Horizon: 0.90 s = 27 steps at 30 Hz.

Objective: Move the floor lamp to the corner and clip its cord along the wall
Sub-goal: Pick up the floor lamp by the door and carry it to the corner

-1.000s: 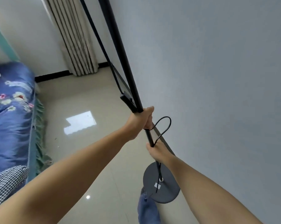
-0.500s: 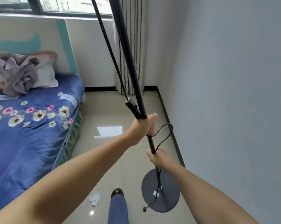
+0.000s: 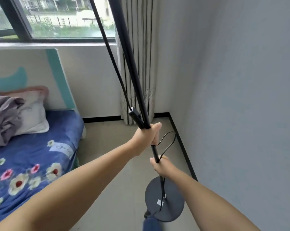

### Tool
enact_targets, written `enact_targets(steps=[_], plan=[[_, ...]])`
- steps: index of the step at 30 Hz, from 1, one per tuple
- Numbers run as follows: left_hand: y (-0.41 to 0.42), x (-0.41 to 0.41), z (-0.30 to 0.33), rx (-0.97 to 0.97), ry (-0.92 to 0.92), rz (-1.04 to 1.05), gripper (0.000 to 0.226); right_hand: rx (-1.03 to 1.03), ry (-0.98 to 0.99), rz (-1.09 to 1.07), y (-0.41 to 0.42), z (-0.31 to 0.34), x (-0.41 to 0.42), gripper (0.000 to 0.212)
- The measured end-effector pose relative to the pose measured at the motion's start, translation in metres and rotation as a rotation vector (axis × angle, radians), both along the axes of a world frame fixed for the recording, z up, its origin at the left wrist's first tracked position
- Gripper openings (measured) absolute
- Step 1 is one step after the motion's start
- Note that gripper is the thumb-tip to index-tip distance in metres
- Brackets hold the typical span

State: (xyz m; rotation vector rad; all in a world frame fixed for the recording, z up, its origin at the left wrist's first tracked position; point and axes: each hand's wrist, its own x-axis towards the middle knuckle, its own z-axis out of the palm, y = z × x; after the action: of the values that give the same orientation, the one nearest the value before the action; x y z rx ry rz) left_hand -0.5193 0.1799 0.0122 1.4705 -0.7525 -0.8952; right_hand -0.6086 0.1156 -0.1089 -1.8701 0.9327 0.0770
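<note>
The black floor lamp pole [image 3: 132,77] runs up out of the top of the view, its round dark base [image 3: 172,207] hanging just above the floor near the right wall. My left hand [image 3: 147,135] is shut around the pole, just below the cord's inline switch [image 3: 136,118]. Lower on the pole, my right hand [image 3: 162,165] grips both pole and cord. The black cord [image 3: 169,142] loops out between my hands and trails down to the base. A second black rod runs alongside the pole to the switch.
The room corner [image 3: 169,112] lies ahead, with a striped curtain [image 3: 139,64] hanging at it and black skirting [image 3: 184,147] along the grey right wall. A bed with a blue floral cover [image 3: 32,160] fills the left. A window [image 3: 57,17] is above. My trouser leg [image 3: 151,224] shows below.
The view has turned and lifted toward the window corner, which now lies straight ahead. Both hands keep the same grip on the pole, and the base stays just above the floor.
</note>
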Motion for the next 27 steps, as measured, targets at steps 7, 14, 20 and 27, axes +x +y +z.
enact_targets(steps=[7,14,20,27], plan=[[-0.139,0.137,-0.01,0.074,0.033,0.027,0.061,0.04,-0.007,0.028,-0.136,-0.017,0.14,0.036],[-0.258,0.251,-0.004,0.084,0.054,0.033,0.061,0.092,0.0,-0.007,-0.25,-0.011,0.258,0.031],[-0.378,0.359,-0.035,0.136,0.018,-0.064,0.054,0.135,0.043,-0.148,-0.359,-0.031,0.361,0.029],[-0.51,0.458,-0.064,0.225,-0.017,-0.201,0.06,0.142,0.139,-0.286,-0.475,-0.052,0.453,0.038]])
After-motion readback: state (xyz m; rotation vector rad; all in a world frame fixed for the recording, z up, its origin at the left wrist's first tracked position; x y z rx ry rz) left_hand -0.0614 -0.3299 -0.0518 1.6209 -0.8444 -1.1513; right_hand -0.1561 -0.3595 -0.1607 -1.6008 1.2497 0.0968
